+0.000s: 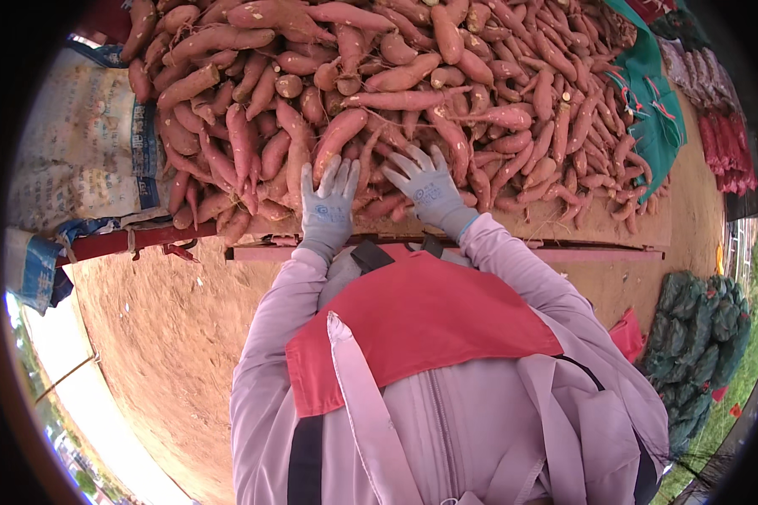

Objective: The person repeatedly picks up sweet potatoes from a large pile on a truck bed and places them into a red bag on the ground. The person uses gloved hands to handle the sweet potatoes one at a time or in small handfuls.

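A large heap of reddish sweet potatoes [404, 100] lies before me. My left hand [328, 208], in a grey work glove, rests back up at the heap's near edge. Its spread fingertips touch the lower end of a thick, curved sweet potato [341, 136]. To the right, my right hand [428, 189], gloved the same way, lies over the heap with its fingers fanned out. Just beyond its fingertips is another long sweet potato [451, 142]. Both palms are hidden, and neither hand visibly grips anything.
A worn woven sack [82, 132] bearing writing hangs at the left over a red metal rail [139, 240]. Green fabric [660, 120] edges the heap's right side. Bundled green mesh bags [695, 353] and red net bags [726, 148] lie further right. Bare earth [170, 328] shows below left.
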`<action>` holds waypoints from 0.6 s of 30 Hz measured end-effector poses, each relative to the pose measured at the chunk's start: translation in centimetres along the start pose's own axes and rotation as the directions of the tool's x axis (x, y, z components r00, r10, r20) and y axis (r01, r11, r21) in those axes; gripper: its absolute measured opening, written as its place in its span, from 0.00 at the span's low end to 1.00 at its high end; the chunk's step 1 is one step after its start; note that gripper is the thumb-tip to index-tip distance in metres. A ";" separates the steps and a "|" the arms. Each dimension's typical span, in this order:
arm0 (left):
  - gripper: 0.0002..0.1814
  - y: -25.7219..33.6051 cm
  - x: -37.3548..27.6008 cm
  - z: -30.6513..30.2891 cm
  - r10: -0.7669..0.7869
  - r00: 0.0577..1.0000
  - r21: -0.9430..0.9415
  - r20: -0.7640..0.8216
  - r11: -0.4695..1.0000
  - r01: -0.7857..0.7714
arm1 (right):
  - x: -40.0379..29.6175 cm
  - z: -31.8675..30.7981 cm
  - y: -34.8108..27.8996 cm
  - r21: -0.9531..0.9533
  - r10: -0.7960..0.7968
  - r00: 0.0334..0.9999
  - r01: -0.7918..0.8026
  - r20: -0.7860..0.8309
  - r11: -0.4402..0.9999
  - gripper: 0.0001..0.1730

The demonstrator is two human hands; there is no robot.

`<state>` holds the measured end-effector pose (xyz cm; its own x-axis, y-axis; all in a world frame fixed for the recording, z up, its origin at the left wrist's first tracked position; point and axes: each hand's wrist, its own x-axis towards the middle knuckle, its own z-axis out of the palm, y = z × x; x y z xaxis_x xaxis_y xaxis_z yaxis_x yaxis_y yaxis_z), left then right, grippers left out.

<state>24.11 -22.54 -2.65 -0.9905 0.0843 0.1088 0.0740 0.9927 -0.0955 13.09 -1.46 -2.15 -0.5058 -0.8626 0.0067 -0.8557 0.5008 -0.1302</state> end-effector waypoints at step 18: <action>0.31 -4.5 4.4 -3.3 -0.189 0.969 -0.452 -0.156 0.886 0.100 | -12.6 6.2 2.9 0.002 -0.023 0.988 0.023 0.150 1.000 0.33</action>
<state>19.78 -26.35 1.50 -0.9560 -0.0926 0.2783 0.0189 0.9274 0.3736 17.67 10.41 -8.72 -0.4644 -0.8747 -0.1387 -0.8667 0.4810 -0.1318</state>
